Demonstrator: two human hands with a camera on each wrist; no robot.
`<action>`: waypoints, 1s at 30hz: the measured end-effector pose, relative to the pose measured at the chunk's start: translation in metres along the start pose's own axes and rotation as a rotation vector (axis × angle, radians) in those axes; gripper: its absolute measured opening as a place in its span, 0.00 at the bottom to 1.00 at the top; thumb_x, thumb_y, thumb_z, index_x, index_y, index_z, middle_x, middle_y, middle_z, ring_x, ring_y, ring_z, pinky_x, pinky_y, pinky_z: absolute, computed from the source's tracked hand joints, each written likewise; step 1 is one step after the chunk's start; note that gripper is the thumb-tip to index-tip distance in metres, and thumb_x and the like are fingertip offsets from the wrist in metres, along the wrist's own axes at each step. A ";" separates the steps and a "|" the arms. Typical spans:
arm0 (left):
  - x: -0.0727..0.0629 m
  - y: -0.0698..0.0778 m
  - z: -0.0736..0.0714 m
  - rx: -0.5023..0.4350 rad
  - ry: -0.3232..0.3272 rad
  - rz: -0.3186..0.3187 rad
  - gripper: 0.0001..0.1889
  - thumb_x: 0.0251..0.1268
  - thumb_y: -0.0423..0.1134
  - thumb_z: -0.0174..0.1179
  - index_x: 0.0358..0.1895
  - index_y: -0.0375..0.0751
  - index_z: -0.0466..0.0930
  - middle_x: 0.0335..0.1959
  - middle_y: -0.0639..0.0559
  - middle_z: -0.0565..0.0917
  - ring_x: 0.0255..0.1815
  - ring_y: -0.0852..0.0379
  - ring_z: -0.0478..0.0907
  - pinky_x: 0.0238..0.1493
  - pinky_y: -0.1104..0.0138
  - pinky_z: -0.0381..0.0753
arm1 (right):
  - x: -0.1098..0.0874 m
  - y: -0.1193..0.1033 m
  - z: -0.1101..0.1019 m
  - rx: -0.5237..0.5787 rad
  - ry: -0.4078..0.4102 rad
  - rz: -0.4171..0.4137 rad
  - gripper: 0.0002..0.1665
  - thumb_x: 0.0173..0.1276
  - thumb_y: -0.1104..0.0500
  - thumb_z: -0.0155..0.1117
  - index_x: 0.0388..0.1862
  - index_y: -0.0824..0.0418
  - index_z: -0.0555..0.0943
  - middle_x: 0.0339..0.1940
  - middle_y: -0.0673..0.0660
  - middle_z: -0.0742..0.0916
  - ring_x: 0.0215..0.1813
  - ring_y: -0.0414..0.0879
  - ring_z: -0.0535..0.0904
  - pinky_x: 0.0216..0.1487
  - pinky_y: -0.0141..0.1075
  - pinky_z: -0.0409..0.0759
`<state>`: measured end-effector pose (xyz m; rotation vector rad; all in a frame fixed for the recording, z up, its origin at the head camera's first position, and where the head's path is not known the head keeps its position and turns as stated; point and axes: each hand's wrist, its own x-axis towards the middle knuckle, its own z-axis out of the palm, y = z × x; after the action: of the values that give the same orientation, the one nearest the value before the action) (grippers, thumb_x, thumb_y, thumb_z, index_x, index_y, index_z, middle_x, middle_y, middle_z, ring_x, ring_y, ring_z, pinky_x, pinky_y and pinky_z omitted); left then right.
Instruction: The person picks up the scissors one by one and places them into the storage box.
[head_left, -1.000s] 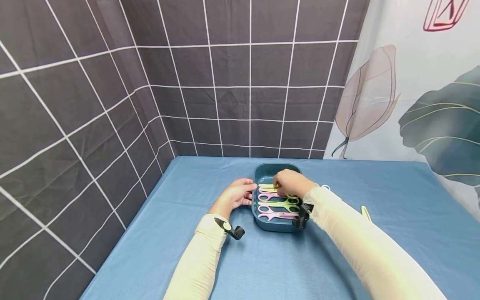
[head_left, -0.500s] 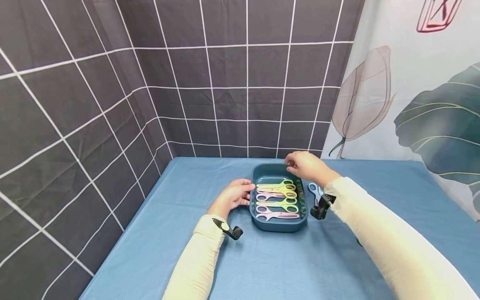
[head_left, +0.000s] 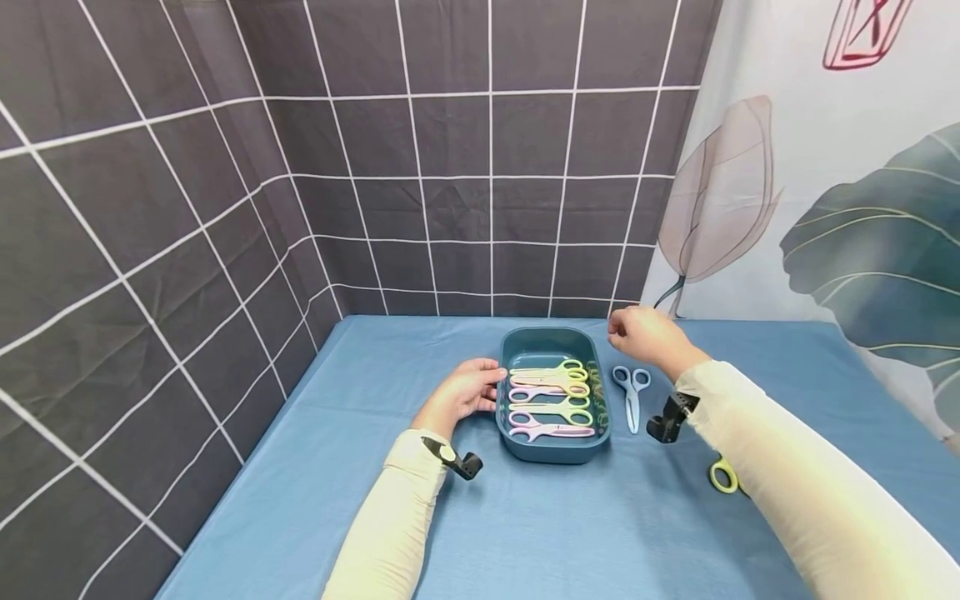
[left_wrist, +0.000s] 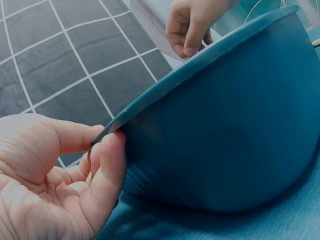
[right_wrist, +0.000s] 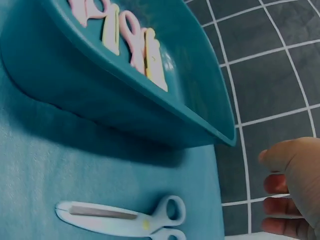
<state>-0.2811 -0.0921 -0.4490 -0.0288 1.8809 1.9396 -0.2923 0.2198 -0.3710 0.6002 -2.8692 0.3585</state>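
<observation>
My left hand (head_left: 463, 390) pinches the left rim of a dark teal plastic tub (head_left: 555, 451); in the left wrist view its thumb and fingers close on that rim. A row of closed scissors lies crosswise in the tub, including pink scissors (head_left: 551, 430), lime scissors (head_left: 555, 408) and yellow scissors (head_left: 557, 385). Beyond the tub's right side, my right hand (head_left: 649, 335) hovers with fingers loosely curled and nothing between thumb and fingers in the right wrist view. Light blue scissors (right_wrist: 115, 218) lie on the cloth below it, handles pointing away.
Yellow-green scissors (head_left: 723, 476) lie further right on the blue cloth (head_left: 525, 533), partly hidden under the right sleeve. Behind the table hangs a dark grid-patterned curtain (head_left: 450, 200), with a white leaf-print curtain (head_left: 810, 183) at the right.
My right hand has left the yellow scissors inside the tub and moved up and right past the rim. The light blue scissors have come into full view. My left hand stays on the rim.
</observation>
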 end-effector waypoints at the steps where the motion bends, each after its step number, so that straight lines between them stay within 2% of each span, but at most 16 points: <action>1: 0.000 0.000 -0.001 0.003 0.003 0.003 0.09 0.76 0.33 0.56 0.53 0.36 0.71 0.28 0.49 0.76 0.21 0.60 0.72 0.18 0.71 0.80 | 0.000 -0.001 0.002 0.001 0.000 -0.011 0.03 0.67 0.63 0.65 0.34 0.63 0.82 0.30 0.57 0.84 0.32 0.51 0.78 0.37 0.50 0.81; 6: 0.000 -0.001 -0.003 0.001 0.008 -0.004 0.08 0.76 0.33 0.56 0.52 0.36 0.71 0.29 0.49 0.76 0.22 0.60 0.72 0.18 0.71 0.80 | 0.003 -0.014 0.014 0.001 -0.015 -0.115 0.03 0.67 0.62 0.68 0.38 0.60 0.83 0.37 0.56 0.84 0.40 0.52 0.80 0.44 0.51 0.82; 10: -0.002 -0.001 -0.003 -0.005 0.005 -0.007 0.08 0.75 0.33 0.57 0.51 0.37 0.71 0.29 0.49 0.76 0.22 0.60 0.72 0.18 0.71 0.80 | 0.007 -0.028 0.021 -0.046 -0.083 -0.218 0.03 0.67 0.61 0.70 0.37 0.58 0.85 0.37 0.53 0.84 0.42 0.51 0.79 0.47 0.50 0.81; 12: -0.003 0.000 -0.002 -0.003 0.004 -0.001 0.09 0.75 0.33 0.57 0.52 0.36 0.71 0.29 0.49 0.76 0.22 0.60 0.72 0.18 0.71 0.80 | 0.008 -0.034 0.023 -0.068 -0.126 -0.244 0.02 0.66 0.61 0.71 0.34 0.57 0.85 0.35 0.52 0.84 0.42 0.51 0.77 0.47 0.50 0.80; 17: -0.004 0.001 -0.002 -0.005 -0.006 0.000 0.12 0.75 0.33 0.57 0.55 0.35 0.70 0.30 0.48 0.76 0.22 0.61 0.72 0.18 0.72 0.80 | 0.011 -0.041 0.030 -0.120 -0.216 -0.246 0.07 0.62 0.62 0.70 0.25 0.52 0.84 0.25 0.47 0.81 0.38 0.50 0.73 0.44 0.50 0.76; 19: -0.003 0.000 -0.002 -0.004 -0.013 0.000 0.13 0.76 0.33 0.56 0.57 0.34 0.69 0.31 0.48 0.77 0.22 0.61 0.72 0.18 0.72 0.80 | 0.011 -0.041 0.033 -0.143 -0.228 -0.247 0.10 0.60 0.62 0.70 0.22 0.50 0.82 0.22 0.45 0.80 0.40 0.51 0.74 0.47 0.52 0.75; 22: -0.003 0.000 -0.002 -0.006 -0.020 -0.003 0.14 0.76 0.33 0.56 0.58 0.33 0.69 0.31 0.48 0.77 0.22 0.61 0.73 0.18 0.72 0.80 | 0.012 -0.042 0.038 -0.198 -0.231 -0.244 0.17 0.59 0.61 0.73 0.15 0.50 0.78 0.16 0.44 0.77 0.42 0.54 0.75 0.56 0.58 0.74; 26: -0.002 0.001 -0.002 -0.005 -0.019 -0.004 0.13 0.76 0.33 0.56 0.57 0.34 0.69 0.30 0.49 0.77 0.22 0.61 0.73 0.18 0.72 0.81 | 0.013 -0.046 0.044 -0.268 -0.249 -0.210 0.23 0.61 0.57 0.75 0.10 0.51 0.74 0.13 0.45 0.75 0.43 0.54 0.74 0.63 0.60 0.70; 30: -0.002 0.001 -0.002 -0.003 -0.016 -0.004 0.11 0.76 0.33 0.56 0.55 0.35 0.70 0.29 0.49 0.77 0.22 0.60 0.73 0.18 0.72 0.81 | 0.013 -0.049 0.047 -0.293 -0.262 -0.189 0.24 0.62 0.55 0.75 0.10 0.51 0.74 0.15 0.47 0.76 0.46 0.55 0.73 0.62 0.58 0.70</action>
<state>-0.2802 -0.0948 -0.4476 -0.0174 1.8660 1.9344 -0.2902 0.1586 -0.4035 0.9077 -2.9875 -0.1806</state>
